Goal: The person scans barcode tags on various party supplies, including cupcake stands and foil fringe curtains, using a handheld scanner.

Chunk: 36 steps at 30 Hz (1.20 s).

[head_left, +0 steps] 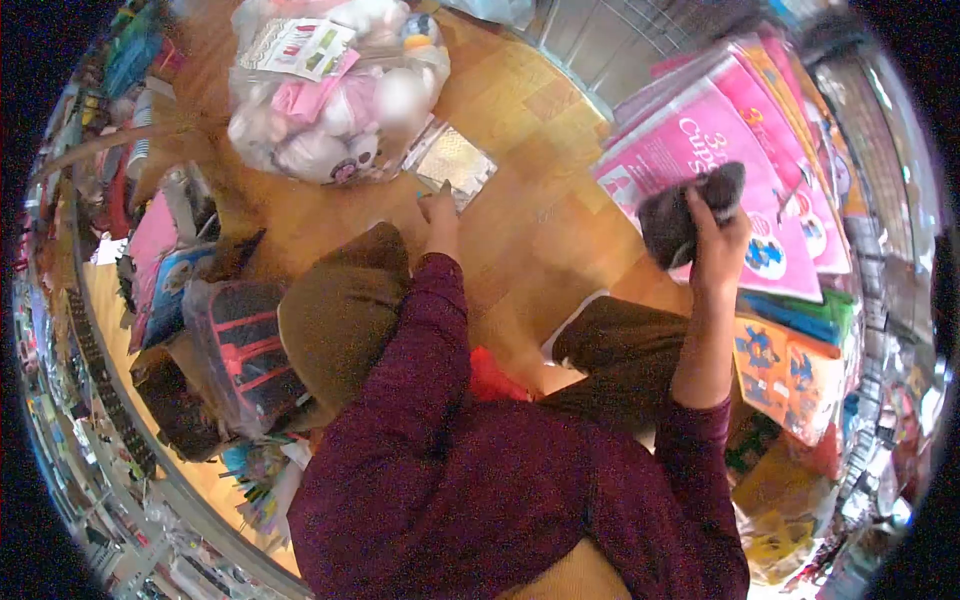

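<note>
The right hand (718, 240) holds one dark, soft-looking bundle (665, 222), its thumb laid over the fabric-like surface and the other fingers mostly hidden. The left hand (440, 212) points its index finger at the near edge of one flat, rectangular packet (455, 165), glossy and cream-patterned, on the smooth wood floor (530, 215); whether fingertip and packet touch is unclear, as is how wide the other fingers stand.

Beyond the left fingers, beside the packet, sits one rounded, clear plastic bag (400, 110) of white and pink plush toys, with one printed card (305, 48) on top. Beneath and beyond the right fingers fan several flat, pink printed packages (735, 130), too overlapped to count. Nearer the body than the right fingers lies an orange printed package (785, 370). Left of the left fingers, one black case with red straps (250, 345) shows through clear wrap.
</note>
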{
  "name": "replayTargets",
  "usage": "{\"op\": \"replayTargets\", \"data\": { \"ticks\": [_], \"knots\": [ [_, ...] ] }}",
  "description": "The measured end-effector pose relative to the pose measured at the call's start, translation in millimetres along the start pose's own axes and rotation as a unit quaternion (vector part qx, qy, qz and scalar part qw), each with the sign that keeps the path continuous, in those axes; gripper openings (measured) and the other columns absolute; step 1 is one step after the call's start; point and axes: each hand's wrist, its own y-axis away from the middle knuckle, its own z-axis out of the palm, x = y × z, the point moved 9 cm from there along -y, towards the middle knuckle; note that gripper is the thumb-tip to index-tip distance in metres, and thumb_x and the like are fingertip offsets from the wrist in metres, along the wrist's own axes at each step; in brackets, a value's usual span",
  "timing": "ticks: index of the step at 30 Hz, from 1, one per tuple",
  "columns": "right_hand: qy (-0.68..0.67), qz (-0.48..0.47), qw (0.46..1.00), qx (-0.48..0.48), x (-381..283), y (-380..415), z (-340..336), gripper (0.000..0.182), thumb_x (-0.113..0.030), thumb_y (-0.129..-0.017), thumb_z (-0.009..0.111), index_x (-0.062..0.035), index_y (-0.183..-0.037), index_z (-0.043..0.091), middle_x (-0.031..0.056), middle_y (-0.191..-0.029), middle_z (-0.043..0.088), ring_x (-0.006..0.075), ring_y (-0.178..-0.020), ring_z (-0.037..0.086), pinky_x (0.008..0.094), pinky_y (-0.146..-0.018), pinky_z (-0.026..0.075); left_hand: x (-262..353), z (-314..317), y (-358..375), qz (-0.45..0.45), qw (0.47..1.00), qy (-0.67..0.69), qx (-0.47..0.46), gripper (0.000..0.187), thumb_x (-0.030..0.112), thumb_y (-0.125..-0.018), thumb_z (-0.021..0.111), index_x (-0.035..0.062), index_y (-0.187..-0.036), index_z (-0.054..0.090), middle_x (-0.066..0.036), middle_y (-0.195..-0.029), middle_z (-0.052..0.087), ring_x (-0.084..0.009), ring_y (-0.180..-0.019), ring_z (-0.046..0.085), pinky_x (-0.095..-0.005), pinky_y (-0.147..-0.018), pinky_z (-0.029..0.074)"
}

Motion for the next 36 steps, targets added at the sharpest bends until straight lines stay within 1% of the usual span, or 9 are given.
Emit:
{"op": "replayTargets", "data": {
  "ticks": [4,6,8,18,21,24,29,32,36],
  "knots": [
    [0.032,0.049,0.998,-0.005,9.1,3.4,7.7,0.016,-0.007,-0.073,0.065,0.0025,-0.085,0.058,0.0048,-0.076,0.059,0.0105,-0.069,0.053,0.0256,-0.064,0.044,-24.9,12.7,-70.1,0.011,0.984,-0.093,0.154,0.087,0.047,-0.057,0.074,-0.0054,-0.110,0.030,-0.026,-0.105,0.045,-0.0401,-0.098,0.046,-0.0468,-0.084,0.039],
    [0.058,0.042,0.997,-0.015,10.8,-0.6,12.3,0.017,-0.005,-0.073,0.064,0.0025,-0.086,0.058,0.0049,-0.077,0.059,0.0107,-0.070,0.053,0.0255,-0.066,0.044,22.9,16.4,-11.4,-0.020,0.985,-0.125,0.117,0.092,0.047,-0.054,0.076,-0.0046,-0.113,0.028,-0.028,-0.109,0.041,-0.0408,-0.105,0.040,-0.0469,-0.086,0.037],
    [0.074,0.047,0.996,-0.025,18.9,-3.1,14.8,0.017,-0.005,-0.073,0.064,0.0024,-0.087,0.058,0.0049,-0.078,0.060,0.0109,-0.071,0.053,0.0255,-0.067,0.044,26.3,5.3,4.3,-0.085,0.927,-0.217,0.294,0.095,0.044,-0.052,0.078,-0.0011,-0.116,0.025,-0.028,-0.111,0.038,-0.0404,-0.108,0.036,-0.0470,-0.088,0.035],
    [0.121,0.041,0.990,-0.051,20.7,-2.9,26.4,0.021,-0.002,-0.071,0.064,0.0030,-0.090,0.057,0.0075,-0.083,0.060,0.0122,-0.075,0.055,0.0267,-0.071,0.045,17.3,13.8,-13.8,0.025,0.949,-0.164,0.267,0.080,0.027,-0.056,0.079,0.0018,-0.113,0.029,-0.024,-0.113,0.041,-0.0332,-0.108,0.044,-0.0418,-0.084,0.039],
    [0.127,0.022,0.991,-0.046,11.6,-0.6,27.6,0.020,-0.004,-0.070,0.066,0.0025,-0.087,0.057,0.0065,-0.076,0.061,0.0114,-0.067,0.054,0.0269,-0.064,0.045,25.8,12.4,9.9,0.110,0.972,-0.058,0.200,0.065,0.018,-0.061,0.073,0.0000,-0.110,0.034,-0.020,-0.103,0.052,-0.0300,-0.093,0.055,-0.0373,-0.076,0.044],
    [0.160,0.021,0.986,-0.039,12.0,0.0,20.9,0.020,-0.006,-0.069,0.067,0.0020,-0.085,0.058,0.0067,-0.073,0.061,0.0113,-0.066,0.054,0.0268,-0.063,0.045,17.9,-0.4,27.8,0.044,0.962,-0.125,0.240,0.047,0.009,-0.064,0.067,-0.0025,-0.102,0.041,-0.015,-0.088,0.057,-0.0294,-0.077,0.058,-0.0354,-0.067,0.047],
    [0.106,-0.028,0.994,-0.008,7.5,-3.9,14.1,0.023,-0.016,-0.073,0.065,0.0033,-0.084,0.058,0.0098,-0.071,0.061,0.0123,-0.066,0.055,0.0293,-0.062,0.045,10.8,36.4,49.1,0.075,0.969,0.234,-0.026,0.027,0.008,-0.068,0.058,-0.0029,-0.091,0.050,-0.011,-0.086,0.056,-0.0207,-0.071,0.055,-0.0319,-0.061,0.044],
    [0.086,-0.052,0.994,0.051,-9.2,-3.8,4.8,0.022,-0.018,-0.077,0.061,0.0030,-0.084,0.057,0.0092,-0.069,0.059,0.0121,-0.066,0.053,0.0289,-0.062,0.044,52.9,46.2,107.3,0.167,0.951,0.193,-0.176,0.031,0.007,-0.071,0.052,-0.0019,-0.101,0.050,-0.011,-0.090,0.056,-0.0190,-0.075,0.056,-0.0314,-0.065,0.046],
    [-0.075,-0.098,0.989,0.075,-3.1,-4.8,-1.2,0.033,-0.020,-0.087,0.049,0.0021,-0.110,0.045,0.0052,-0.089,0.055,0.0112,-0.077,0.049,0.0256,-0.070,0.042,115.2,61.1,206.2,0.163,0.884,0.268,-0.347,0.030,0.006,-0.073,0.047,-0.0009,-0.102,0.050,-0.008,-0.089,0.058,-0.0178,-0.078,0.058,-0.0291,-0.068,0.048]
  ]
}}
